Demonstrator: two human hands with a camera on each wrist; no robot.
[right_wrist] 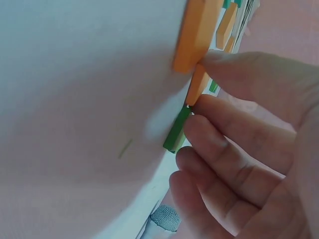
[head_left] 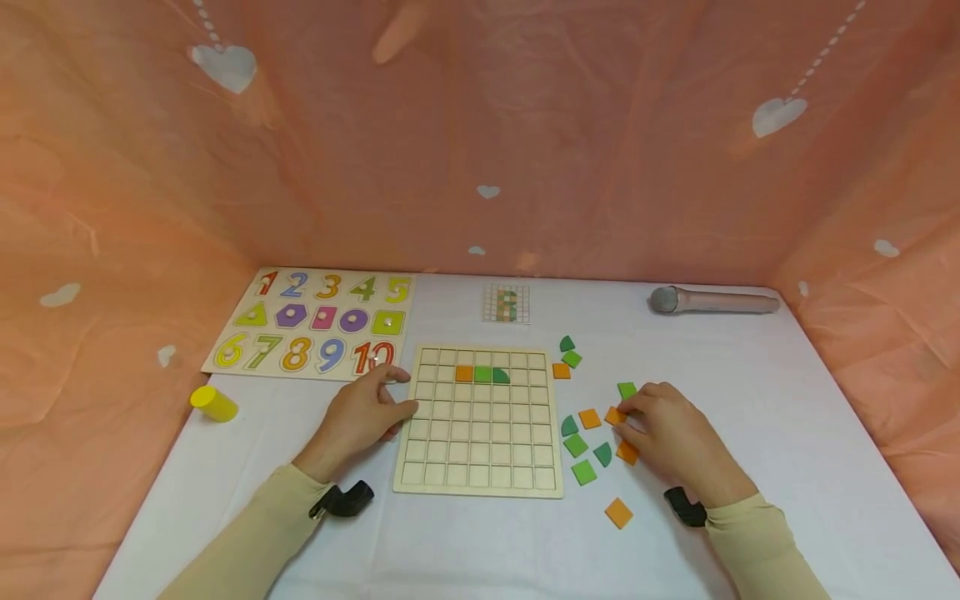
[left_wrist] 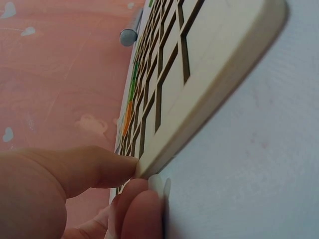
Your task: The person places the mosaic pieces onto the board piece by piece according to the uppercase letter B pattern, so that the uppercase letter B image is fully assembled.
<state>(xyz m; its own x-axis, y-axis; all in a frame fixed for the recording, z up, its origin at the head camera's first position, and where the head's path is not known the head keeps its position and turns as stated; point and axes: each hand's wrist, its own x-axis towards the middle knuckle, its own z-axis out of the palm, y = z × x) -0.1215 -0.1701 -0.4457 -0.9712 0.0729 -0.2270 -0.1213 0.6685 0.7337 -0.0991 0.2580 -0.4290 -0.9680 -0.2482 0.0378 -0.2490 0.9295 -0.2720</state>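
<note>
A light wooden grid board [head_left: 480,491] lies in the middle of the table. One row near its far side holds an orange square tile [head_left: 464,374], a green square tile [head_left: 482,374] and a dark green quarter-round tile [head_left: 500,376]. My left hand [head_left: 362,410] holds the board's left edge, thumb and curled fingers against it in the left wrist view. Right of the board, my right hand [head_left: 670,433] pinches another orange square tile [right_wrist: 198,84] between thumb and index finger. A green tile [right_wrist: 177,130] and a larger-looking orange tile [right_wrist: 196,37] lie close beside those fingertips.
Loose orange and green tiles [head_left: 584,472] are scattered right of the board. Behind it lies a small pattern card [head_left: 491,305]. A number-and-shape puzzle [head_left: 266,320] and a yellow cylinder [head_left: 214,403] are at left, a microphone [head_left: 716,301] at back right. Orange cloth [head_left: 600,167] surrounds the table.
</note>
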